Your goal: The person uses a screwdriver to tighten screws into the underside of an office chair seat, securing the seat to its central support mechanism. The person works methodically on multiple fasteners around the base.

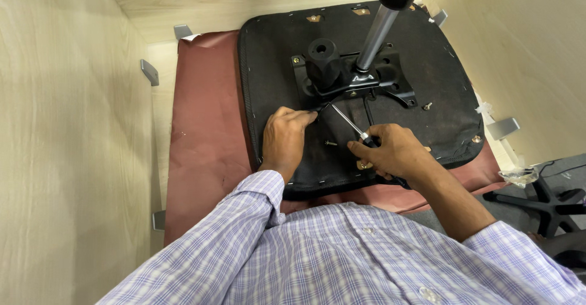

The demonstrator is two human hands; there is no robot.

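Observation:
An upturned black chair seat (281, 54) lies on a reddish-brown sheet (207, 128). A black metal mechanism plate (342, 76) with a silver gas cylinder (375, 36) is mounted at its centre. My right hand (394, 152) grips a screwdriver (348, 122) whose shaft points up-left toward the plate's near-left corner. My left hand (285, 139) rests on the seat with its fingertips at the screwdriver tip, steadying something small I cannot make out. A loose screw (330, 142) lies on the seat between my hands.
Pale wooden panels (67, 128) wall in the work area on the left, back and right, with grey metal brackets (149, 72) on them. Another screw (428, 105) lies right of the plate. A black chair star base (543, 201) stands at the right edge.

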